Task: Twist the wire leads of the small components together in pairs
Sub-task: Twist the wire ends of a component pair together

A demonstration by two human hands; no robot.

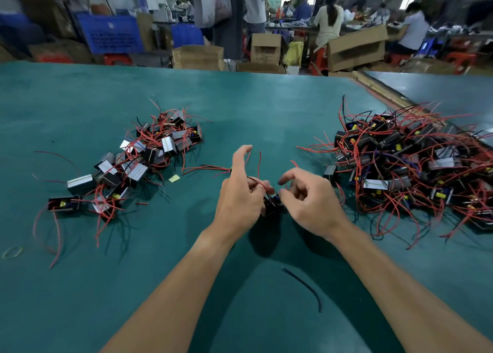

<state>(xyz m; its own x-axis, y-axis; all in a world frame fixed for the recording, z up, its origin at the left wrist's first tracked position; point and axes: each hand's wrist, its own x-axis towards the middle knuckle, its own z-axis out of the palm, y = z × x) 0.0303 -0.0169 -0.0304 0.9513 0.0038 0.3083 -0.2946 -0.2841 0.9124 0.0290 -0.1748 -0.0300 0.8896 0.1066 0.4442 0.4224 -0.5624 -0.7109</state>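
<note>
My left hand (241,192) and my right hand (309,200) meet above the middle of the green table (266,107). Between them sits a small black component (272,206), mostly hidden by the fingers. My left hand pinches its red wire leads (262,185), index finger raised; more red leads (205,169) trail off to the left. My right hand's thumb and fingers curl at the component's leads. A pile of components with red and black leads (138,163) lies at the left. A larger tangled pile (408,165) lies at the right.
A loose black wire piece (306,286) lies on the table between my forearms. A rubber band (12,252) lies at the left edge. A small yellow scrap (174,177) lies beside the left pile. Cardboard boxes (198,57), blue crates and people working stand beyond the table's far edge.
</note>
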